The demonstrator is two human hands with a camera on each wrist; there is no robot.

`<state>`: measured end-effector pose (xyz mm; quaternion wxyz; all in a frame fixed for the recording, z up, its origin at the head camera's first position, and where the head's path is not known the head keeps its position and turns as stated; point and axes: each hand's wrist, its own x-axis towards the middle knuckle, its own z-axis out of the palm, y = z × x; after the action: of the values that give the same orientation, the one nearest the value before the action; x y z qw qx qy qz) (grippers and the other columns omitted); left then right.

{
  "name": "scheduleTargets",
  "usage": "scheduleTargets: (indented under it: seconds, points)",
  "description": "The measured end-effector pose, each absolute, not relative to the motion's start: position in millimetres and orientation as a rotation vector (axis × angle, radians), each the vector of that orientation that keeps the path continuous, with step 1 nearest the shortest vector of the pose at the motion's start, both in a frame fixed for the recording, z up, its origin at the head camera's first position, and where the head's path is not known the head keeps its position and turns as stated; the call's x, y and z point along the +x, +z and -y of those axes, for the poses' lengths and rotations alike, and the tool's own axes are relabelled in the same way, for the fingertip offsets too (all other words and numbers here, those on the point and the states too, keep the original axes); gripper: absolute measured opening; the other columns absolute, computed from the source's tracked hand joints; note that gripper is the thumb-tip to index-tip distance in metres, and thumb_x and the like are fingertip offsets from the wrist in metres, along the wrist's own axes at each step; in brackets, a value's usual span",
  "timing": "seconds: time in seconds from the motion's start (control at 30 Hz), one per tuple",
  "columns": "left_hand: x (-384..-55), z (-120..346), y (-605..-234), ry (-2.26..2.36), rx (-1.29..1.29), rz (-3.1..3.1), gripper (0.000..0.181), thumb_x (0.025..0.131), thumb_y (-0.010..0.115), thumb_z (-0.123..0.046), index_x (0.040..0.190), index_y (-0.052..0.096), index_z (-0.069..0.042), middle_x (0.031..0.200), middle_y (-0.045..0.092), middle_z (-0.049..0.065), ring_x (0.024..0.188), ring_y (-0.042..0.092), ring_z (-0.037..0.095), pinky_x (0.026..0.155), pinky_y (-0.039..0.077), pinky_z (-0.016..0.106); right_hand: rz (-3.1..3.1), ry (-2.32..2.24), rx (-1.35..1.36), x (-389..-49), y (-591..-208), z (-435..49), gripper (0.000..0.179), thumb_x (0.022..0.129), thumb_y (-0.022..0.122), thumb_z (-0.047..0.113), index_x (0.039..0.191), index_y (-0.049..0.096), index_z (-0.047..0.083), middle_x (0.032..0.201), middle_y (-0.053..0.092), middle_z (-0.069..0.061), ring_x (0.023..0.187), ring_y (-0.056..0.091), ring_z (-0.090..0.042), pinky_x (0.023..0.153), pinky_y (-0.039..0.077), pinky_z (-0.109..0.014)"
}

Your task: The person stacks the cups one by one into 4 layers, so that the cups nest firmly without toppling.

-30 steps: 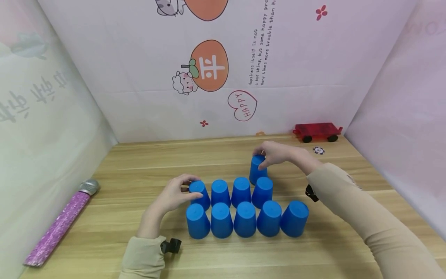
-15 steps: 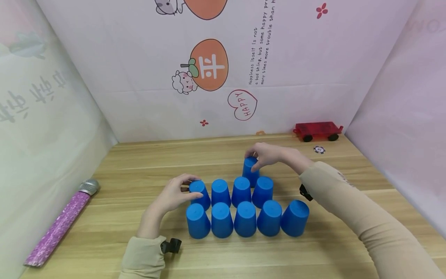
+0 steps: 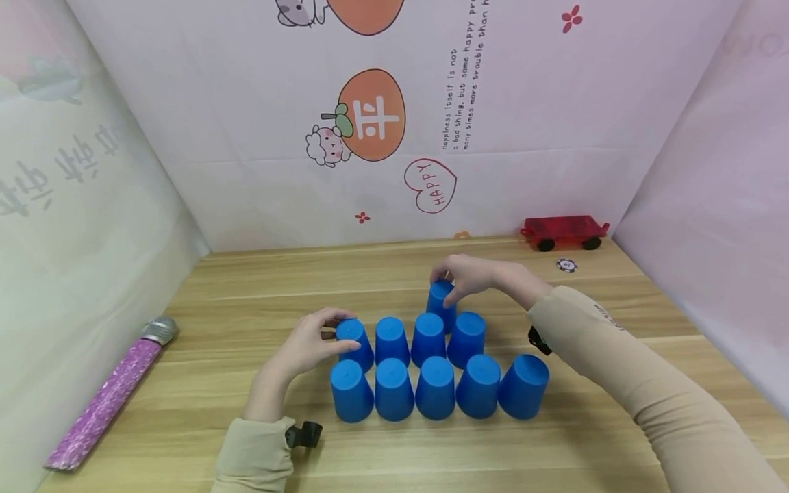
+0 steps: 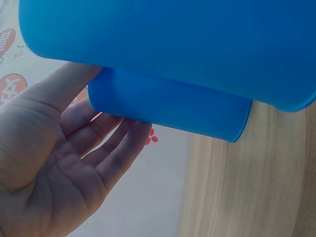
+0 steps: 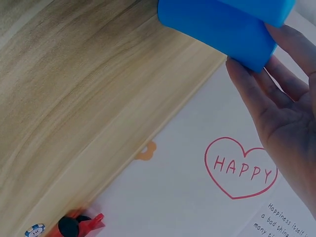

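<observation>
The right hand [image 3: 471, 275], thumb and fingers pinching the rear cup [image 3: 439, 316], has just shifted it slightly leftward, behind the right part of the row of four [image 3: 428, 346]; a third row apparently begins. The left hand [image 3: 310, 344] pinches that row's leftmost cup [image 3: 360, 357], behind the front row of five [image 3: 435, 392].

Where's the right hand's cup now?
In the head view, that cup is right of centre, behind the right half of the four-cup row, right hand at its top.
</observation>
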<state>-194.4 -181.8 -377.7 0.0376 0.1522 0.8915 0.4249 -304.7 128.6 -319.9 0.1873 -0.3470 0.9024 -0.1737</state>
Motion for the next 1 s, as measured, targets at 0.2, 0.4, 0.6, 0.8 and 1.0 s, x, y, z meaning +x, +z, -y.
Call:
scheduleTargets:
  seconds: [0.2,0.4,0.6,0.8,1.0]
  points:
    - [-192.6,181.2,-376.4,1.320,0.444,-2.729,0.047,0.080,0.075,-0.027,0.121,0.058,-0.012,0.118,0.062,0.008,0.109,0.060,0.026,0.093,0.051,0.046,-2.527,-0.467,-0.977,-304.2,-318.3,-127.2,0.041,0.082,0.073,0.017,0.117,0.058,0.004,0.117,0.063,-0.015,0.112,0.059,-0.032,0.090,0.054,-0.043]
    - [-192.1,180.3,-375.1,1.325,0.459,-2.722,0.047,0.080,0.075,-0.025,0.121,0.058,-0.011,0.117,0.062,0.008,0.109,0.060,0.027,0.094,0.051,0.047,-2.525,-0.471,-0.963,-302.5,-316.4,-129.7,0.047,0.082,0.074,0.020,0.122,0.056,0.003,0.122,0.061,-0.016,0.115,0.057,-0.033,0.092,0.052,-0.045]
    - [-192.0,179.2,-374.0,1.316,0.467,-2.732,0.047,0.079,0.076,-0.022,0.121,0.058,-0.011,0.118,0.062,0.008,0.110,0.060,0.028,0.094,0.050,0.048,-2.530,-0.557,-0.955,-301.8,-312.0,-140.7,0.056,0.083,0.073,0.025,0.129,0.052,0.003,0.128,0.057,-0.019,0.117,0.056,-0.034,0.092,0.052,-0.046]
    - [-192.2,179.5,-373.9,1.306,0.488,-2.743,0.047,0.079,0.076,-0.022,0.121,0.058,-0.011,0.117,0.063,0.007,0.108,0.060,0.026,0.093,0.051,0.046,-2.554,-0.644,-0.955,-301.4,-308.6,-157.5,0.053,0.083,0.072,0.024,0.127,0.053,0.001,0.124,0.059,-0.020,0.114,0.057,-0.036,0.092,0.052,-0.047]
    - [-190.9,182.4,-374.9,1.298,0.518,-2.739,0.045,0.079,0.076,-0.020,0.120,0.059,-0.010,0.115,0.063,0.007,0.104,0.060,0.024,0.091,0.053,0.044,-2.579,-0.708,-0.972,-300.0,-312.6,-175.9,0.047,0.086,0.069,0.024,0.124,0.055,0.001,0.121,0.061,-0.018,0.111,0.060,-0.034,0.092,0.052,-0.046]
